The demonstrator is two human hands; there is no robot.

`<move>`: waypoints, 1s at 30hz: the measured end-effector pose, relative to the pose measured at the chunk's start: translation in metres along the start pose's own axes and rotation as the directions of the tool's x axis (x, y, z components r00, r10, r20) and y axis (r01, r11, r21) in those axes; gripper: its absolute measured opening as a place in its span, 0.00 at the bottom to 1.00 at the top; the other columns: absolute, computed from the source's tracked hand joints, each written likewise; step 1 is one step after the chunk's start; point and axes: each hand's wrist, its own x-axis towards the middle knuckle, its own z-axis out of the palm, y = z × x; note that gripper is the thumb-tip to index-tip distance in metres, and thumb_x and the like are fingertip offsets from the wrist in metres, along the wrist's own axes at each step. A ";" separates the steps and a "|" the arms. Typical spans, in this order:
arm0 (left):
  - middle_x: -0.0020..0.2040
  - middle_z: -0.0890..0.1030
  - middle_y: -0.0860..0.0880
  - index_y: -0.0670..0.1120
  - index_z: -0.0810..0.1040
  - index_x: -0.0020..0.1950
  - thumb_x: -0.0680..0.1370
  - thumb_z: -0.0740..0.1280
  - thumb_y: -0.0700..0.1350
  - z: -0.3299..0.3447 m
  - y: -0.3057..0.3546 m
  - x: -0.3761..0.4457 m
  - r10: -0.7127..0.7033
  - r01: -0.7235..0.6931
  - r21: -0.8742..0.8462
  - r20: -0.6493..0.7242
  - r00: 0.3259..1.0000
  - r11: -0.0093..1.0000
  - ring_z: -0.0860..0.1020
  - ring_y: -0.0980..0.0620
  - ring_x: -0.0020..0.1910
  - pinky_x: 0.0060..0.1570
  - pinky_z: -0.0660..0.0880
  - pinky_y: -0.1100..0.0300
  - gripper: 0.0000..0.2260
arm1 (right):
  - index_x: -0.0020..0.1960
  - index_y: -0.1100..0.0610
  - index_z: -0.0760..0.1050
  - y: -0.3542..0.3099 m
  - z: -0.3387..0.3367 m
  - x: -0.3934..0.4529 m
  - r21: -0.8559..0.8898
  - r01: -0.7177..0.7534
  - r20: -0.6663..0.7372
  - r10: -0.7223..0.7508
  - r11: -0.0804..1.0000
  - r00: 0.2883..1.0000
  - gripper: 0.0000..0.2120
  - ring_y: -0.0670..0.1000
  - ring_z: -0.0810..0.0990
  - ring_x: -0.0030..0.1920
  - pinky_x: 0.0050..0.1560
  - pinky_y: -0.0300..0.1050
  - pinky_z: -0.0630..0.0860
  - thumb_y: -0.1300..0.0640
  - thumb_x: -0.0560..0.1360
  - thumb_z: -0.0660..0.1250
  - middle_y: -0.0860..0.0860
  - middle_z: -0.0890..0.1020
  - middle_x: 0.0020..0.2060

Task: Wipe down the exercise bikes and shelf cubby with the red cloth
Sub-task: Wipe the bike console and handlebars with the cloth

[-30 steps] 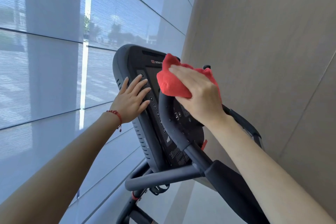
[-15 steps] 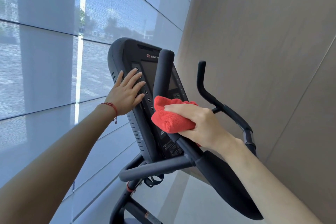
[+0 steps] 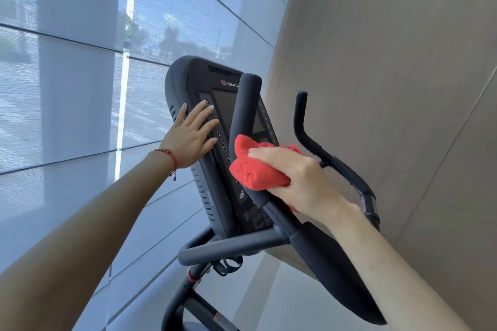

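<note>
Right hand (image 3: pixel 301 180) clamps red cloth (image 3: pixel 252 169) around left handlebar (image 3: pixel 243 115); left hand (image 3: pixel 191 137) lies flat, fingers spread, on console (image 3: pixel 193 80).

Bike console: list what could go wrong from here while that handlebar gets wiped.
1. The left hand lies flat on the console with fingertips over the numbered buttons, so leaning on it may press one.
2. The right hand holds the red cloth bunched around the near handlebar; the bunched cloth may miss parts of the bar.
</note>
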 end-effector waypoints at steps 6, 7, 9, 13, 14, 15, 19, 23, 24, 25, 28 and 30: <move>0.73 0.62 0.41 0.40 0.65 0.68 0.78 0.52 0.55 0.001 -0.001 0.000 -0.011 0.011 0.037 0.009 1.000 0.999 0.53 0.44 0.74 0.71 0.46 0.41 0.25 | 0.62 0.54 0.75 0.009 -0.006 -0.013 0.025 -0.008 0.078 0.006 1.000 0.997 0.23 0.47 0.76 0.60 0.61 0.49 0.71 0.62 0.67 0.73 0.49 0.80 0.58; 0.73 0.61 0.41 0.40 0.64 0.69 0.78 0.54 0.54 0.002 -0.001 0.001 -0.013 0.012 0.031 0.008 1.000 0.999 0.53 0.44 0.74 0.71 0.46 0.41 0.24 | 0.61 0.54 0.75 0.010 -0.011 -0.012 0.037 -0.009 0.078 0.007 0.999 0.997 0.23 0.45 0.76 0.59 0.61 0.43 0.71 0.61 0.67 0.72 0.48 0.80 0.57; 0.74 0.60 0.41 0.39 0.63 0.69 0.78 0.58 0.52 0.002 -0.001 0.002 -0.020 0.020 0.015 -0.001 1.000 1.000 0.52 0.44 0.74 0.72 0.45 0.42 0.24 | 0.61 0.56 0.76 0.012 -0.020 -0.005 0.049 -0.022 0.023 0.021 0.999 1.000 0.23 0.40 0.75 0.57 0.60 0.33 0.69 0.62 0.66 0.72 0.45 0.79 0.55; 0.73 0.61 0.41 0.38 0.64 0.69 0.76 0.53 0.55 0.002 0.000 0.004 -0.038 0.038 0.006 -0.016 0.999 0.999 0.53 0.44 0.74 0.71 0.47 0.42 0.27 | 0.59 0.58 0.77 0.021 -0.035 0.025 -0.041 -0.024 -0.192 0.016 0.999 0.981 0.23 0.39 0.75 0.54 0.58 0.29 0.67 0.66 0.64 0.74 0.44 0.78 0.53; 0.73 0.62 0.40 0.38 0.64 0.68 0.75 0.51 0.56 0.002 0.000 0.005 -0.037 0.037 0.010 -0.019 0.999 0.999 0.54 0.44 0.74 0.71 0.48 0.42 0.28 | 0.59 0.58 0.77 0.023 -0.038 0.036 -0.063 -0.026 -0.233 0.011 0.998 0.972 0.23 0.40 0.75 0.54 0.58 0.29 0.67 0.66 0.65 0.74 0.44 0.78 0.54; 0.72 0.63 0.40 0.38 0.65 0.68 0.74 0.49 0.56 0.001 -0.001 0.006 -0.036 0.036 0.014 -0.025 0.999 0.999 0.55 0.43 0.73 0.71 0.49 0.42 0.30 | 0.59 0.58 0.77 0.025 -0.041 0.047 -0.072 -0.030 -0.261 0.010 0.997 0.965 0.23 0.42 0.76 0.54 0.58 0.32 0.69 0.66 0.65 0.73 0.45 0.78 0.54; 0.71 0.65 0.39 0.36 0.67 0.66 0.73 0.51 0.57 0.000 -0.003 0.013 -0.050 0.051 0.020 -0.039 0.998 0.999 0.57 0.41 0.72 0.71 0.51 0.42 0.30 | 0.59 0.56 0.77 0.030 -0.049 0.091 -0.080 -0.014 -0.329 -0.013 0.997 0.944 0.21 0.49 0.79 0.54 0.56 0.44 0.74 0.65 0.67 0.74 0.51 0.81 0.55; 0.69 0.68 0.39 0.37 0.70 0.64 0.74 0.52 0.56 0.002 -0.004 0.013 -0.044 0.047 0.068 -0.039 0.998 0.997 0.59 0.42 0.72 0.69 0.52 0.41 0.28 | 0.59 0.55 0.77 0.034 -0.051 0.124 -0.101 0.026 -0.323 -0.058 0.995 0.945 0.21 0.48 0.79 0.52 0.54 0.42 0.73 0.62 0.68 0.73 0.49 0.81 0.54; 0.69 0.69 0.40 0.37 0.70 0.64 0.74 0.53 0.56 0.003 -0.004 0.013 -0.042 0.045 0.071 -0.043 0.998 0.996 0.58 0.42 0.72 0.69 0.52 0.41 0.28 | 0.59 0.55 0.77 0.035 -0.050 0.129 -0.102 0.024 -0.301 -0.054 0.994 0.952 0.20 0.48 0.79 0.52 0.54 0.42 0.73 0.61 0.68 0.73 0.49 0.82 0.54; 0.69 0.69 0.40 0.37 0.70 0.64 0.74 0.53 0.55 0.004 -0.005 0.012 -0.040 0.043 0.070 -0.050 0.998 0.997 0.58 0.43 0.72 0.70 0.53 0.41 0.27 | 0.59 0.54 0.77 0.037 -0.049 0.133 -0.102 0.019 -0.275 -0.046 0.995 0.960 0.20 0.49 0.79 0.52 0.54 0.43 0.74 0.61 0.68 0.73 0.49 0.82 0.54; 0.69 0.69 0.40 0.37 0.71 0.63 0.75 0.53 0.55 0.005 -0.006 0.011 -0.034 0.038 0.058 -0.069 0.997 0.998 0.56 0.44 0.72 0.72 0.51 0.44 0.26 | 0.59 0.55 0.77 0.040 -0.045 0.136 -0.066 -0.002 -0.199 -0.011 0.998 0.980 0.21 0.50 0.80 0.52 0.54 0.44 0.74 0.63 0.68 0.74 0.50 0.82 0.54; 0.69 0.69 0.40 0.37 0.71 0.63 0.75 0.53 0.54 0.004 -0.005 0.012 -0.038 0.042 0.050 -0.071 0.997 0.998 0.57 0.43 0.71 0.71 0.50 0.45 0.26 | 0.59 0.54 0.77 0.041 -0.045 0.135 -0.044 -0.020 -0.177 0.012 0.999 0.984 0.21 0.49 0.80 0.51 0.53 0.44 0.74 0.64 0.67 0.74 0.50 0.83 0.53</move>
